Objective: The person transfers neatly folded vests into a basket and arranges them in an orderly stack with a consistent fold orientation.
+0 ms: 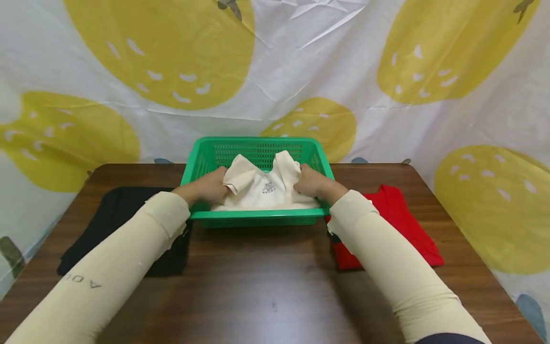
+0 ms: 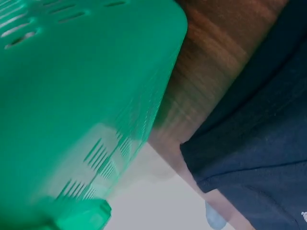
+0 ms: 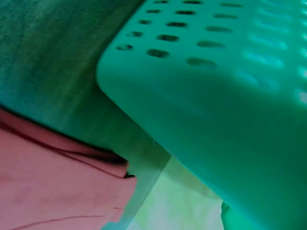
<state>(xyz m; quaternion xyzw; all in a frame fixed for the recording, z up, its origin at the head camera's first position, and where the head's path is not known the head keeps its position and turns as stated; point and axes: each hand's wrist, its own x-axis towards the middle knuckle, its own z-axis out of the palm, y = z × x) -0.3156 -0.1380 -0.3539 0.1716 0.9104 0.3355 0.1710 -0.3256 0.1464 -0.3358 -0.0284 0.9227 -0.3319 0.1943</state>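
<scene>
A cream shirt, with small dark print inside its neck, lies in a green plastic basket. My left hand reaches over the basket's left side and grips the shirt near one shoulder. On the other side, my right hand grips the opposite shoulder, its fingers curled into the cloth. Both raised shoulder parts stand up beside the hands. Neither wrist view shows a hand; they show the basket's outer walls, the left wall and the right wall.
A folded black garment lies on the brown wooden table left of the basket. To the right is a folded red garment, partly behind my right sleeve. A white cloth with yellow fruit shapes hangs behind the table.
</scene>
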